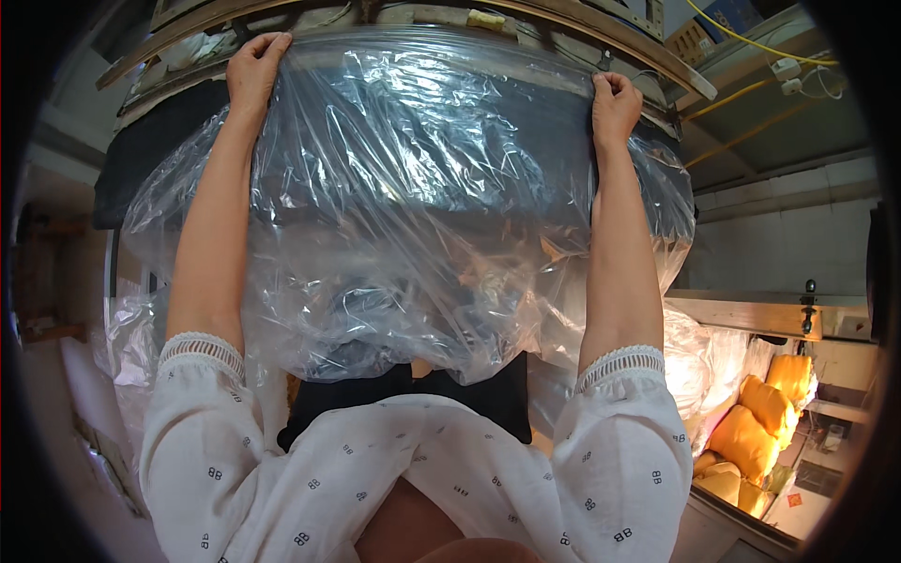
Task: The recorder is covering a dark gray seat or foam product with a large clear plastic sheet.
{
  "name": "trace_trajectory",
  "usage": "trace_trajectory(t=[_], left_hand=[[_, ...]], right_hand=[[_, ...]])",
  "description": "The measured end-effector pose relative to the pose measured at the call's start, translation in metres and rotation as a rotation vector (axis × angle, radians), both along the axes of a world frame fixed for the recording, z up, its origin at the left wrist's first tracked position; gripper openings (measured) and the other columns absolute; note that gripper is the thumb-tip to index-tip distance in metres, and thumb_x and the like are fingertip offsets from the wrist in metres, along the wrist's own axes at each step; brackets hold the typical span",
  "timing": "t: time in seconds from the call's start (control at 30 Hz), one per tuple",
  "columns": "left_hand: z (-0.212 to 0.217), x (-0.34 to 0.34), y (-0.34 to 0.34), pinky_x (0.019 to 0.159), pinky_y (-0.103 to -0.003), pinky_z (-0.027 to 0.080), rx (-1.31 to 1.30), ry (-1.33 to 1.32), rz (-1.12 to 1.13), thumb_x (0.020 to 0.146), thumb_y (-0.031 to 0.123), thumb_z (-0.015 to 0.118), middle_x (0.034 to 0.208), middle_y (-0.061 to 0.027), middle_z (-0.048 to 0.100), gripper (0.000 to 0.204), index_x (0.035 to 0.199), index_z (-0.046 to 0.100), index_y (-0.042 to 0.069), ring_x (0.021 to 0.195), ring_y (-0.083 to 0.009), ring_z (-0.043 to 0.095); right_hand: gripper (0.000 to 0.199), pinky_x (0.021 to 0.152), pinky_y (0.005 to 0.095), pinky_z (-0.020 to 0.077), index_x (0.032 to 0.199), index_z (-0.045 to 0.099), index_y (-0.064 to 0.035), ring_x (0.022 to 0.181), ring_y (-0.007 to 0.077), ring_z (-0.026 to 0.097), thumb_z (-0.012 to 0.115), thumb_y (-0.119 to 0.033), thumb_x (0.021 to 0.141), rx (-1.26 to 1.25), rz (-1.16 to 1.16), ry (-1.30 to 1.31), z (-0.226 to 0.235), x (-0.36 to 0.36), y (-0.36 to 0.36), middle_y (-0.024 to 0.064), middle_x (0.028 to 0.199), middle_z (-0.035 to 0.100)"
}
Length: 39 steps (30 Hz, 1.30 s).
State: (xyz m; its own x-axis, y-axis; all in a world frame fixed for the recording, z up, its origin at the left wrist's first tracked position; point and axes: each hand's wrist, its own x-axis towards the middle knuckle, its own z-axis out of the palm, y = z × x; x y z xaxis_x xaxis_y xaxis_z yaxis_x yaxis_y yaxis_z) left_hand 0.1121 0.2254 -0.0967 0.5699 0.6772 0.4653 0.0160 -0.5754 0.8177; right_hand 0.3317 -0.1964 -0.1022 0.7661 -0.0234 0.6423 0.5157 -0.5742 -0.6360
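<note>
A wide sheet of clear plastic film (404,169) stretches between my hands, its far edge pulled fairly straight. My left hand (253,75) pinches that edge at the far left, thumb and fingers pressed together. At the far right, my right hand (617,101) grips the other end of the same edge in a closed pinch. From there the film drapes, crinkled and shiny, over a dark padded surface (160,150) and down toward my lap. Both of my arms reach straight forward.
Beyond the film runs a wooden rail (601,47) with a small yellowish block (485,20) behind it. Yellow cables (751,87) hang at the upper right. Orange-yellow bundles (755,418) lie at the lower right, beside more clear plastic (694,366).
</note>
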Motion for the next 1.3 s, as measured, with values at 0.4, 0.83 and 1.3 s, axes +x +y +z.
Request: trace_trajectory(t=[0.4,0.83,1.3], left_hand=[[0.027,-0.016,-0.022,0.074,-0.041,0.042,0.336,0.466,0.202,0.083,0.054,0.047,0.087,-0.0163,0.060,0.052,0.083,0.058,0.002,0.084,-0.0353,0.056],[0.038,-0.046,-0.017,0.075,-0.030,0.044,0.314,-0.033,0.100,0.091,0.030,0.046,0.089,-0.0106,0.064,0.032,0.100,0.062,0.004,0.080,-0.0235,0.060],[0.055,-0.281,-0.107,0.068,-0.019,0.034,0.081,0.057,0.144,0.095,0.020,0.043,0.077,0.0033,0.045,0.022,0.084,0.051,0.002,0.072,-0.0062,0.039]], right_hand=[[0.036,0.087,0.0393,0.0344,0.085,0.045,0.0011,0.097,0.0340,0.041,0.067,-0.023,0.071,-0.005,-0.177,0.062,0.004,0.000,0.001,0.0207,0.099,0.039],[0.030,0.085,0.0380,0.0320,0.083,0.044,0.0030,0.087,0.0269,0.041,0.045,-0.025,0.090,0.255,0.077,-0.168,0.026,-0.045,0.008,0.0146,0.088,0.042],[0.040,0.054,0.0176,0.0362,0.113,0.046,0.0025,0.063,0.0055,0.050,0.063,-0.015,0.081,0.467,0.705,0.938,0.049,-0.192,-0.035,0.0009,0.074,0.059]])
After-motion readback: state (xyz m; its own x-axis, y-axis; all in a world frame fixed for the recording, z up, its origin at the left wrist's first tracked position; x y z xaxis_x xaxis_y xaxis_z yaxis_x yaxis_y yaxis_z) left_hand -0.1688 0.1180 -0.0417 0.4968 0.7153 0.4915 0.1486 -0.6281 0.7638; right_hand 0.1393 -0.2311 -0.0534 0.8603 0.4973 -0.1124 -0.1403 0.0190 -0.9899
